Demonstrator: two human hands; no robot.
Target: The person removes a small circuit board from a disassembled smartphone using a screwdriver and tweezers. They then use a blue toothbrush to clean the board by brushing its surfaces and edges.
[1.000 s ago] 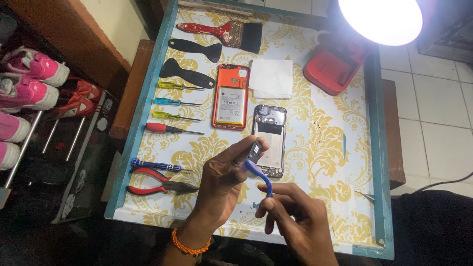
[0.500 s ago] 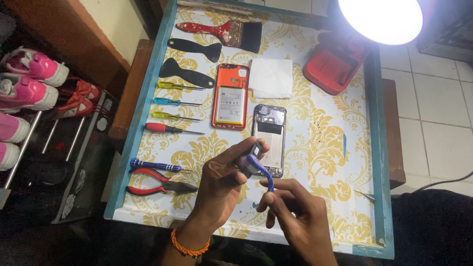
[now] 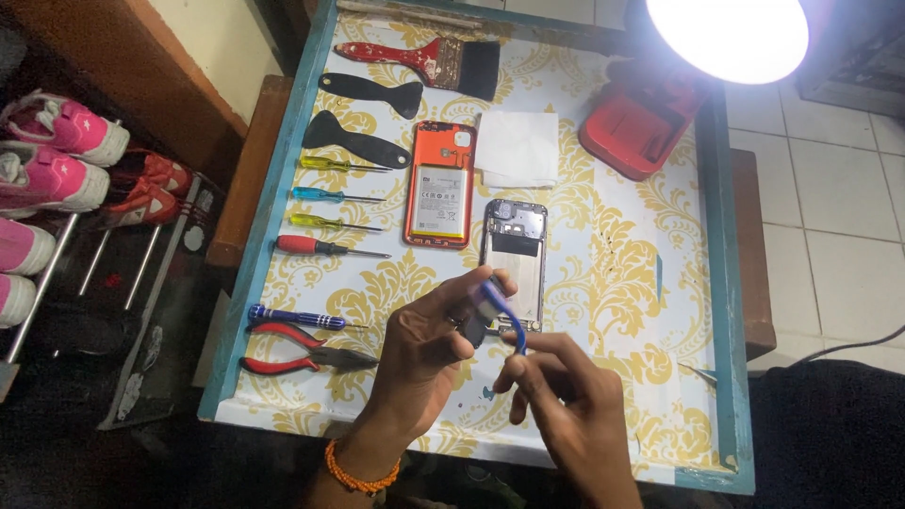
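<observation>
Left hand (image 3: 429, 344) pinches a small grey part (image 3: 485, 302); right hand (image 3: 566, 396) grips blue tweezers (image 3: 514, 335) against it. A slip could drop it onto the opened phone (image 3: 514, 254).

Table (image 3: 726, 283) w/ tools, phone parts.

A bright lamp (image 3: 728, 36) glares over my teal-framed table (image 3: 721, 283) with its yellow patterned cover. White floor tiles (image 3: 830, 217) lie on my right, pink shoes (image 3: 52, 155) on a rack on my left.
</observation>
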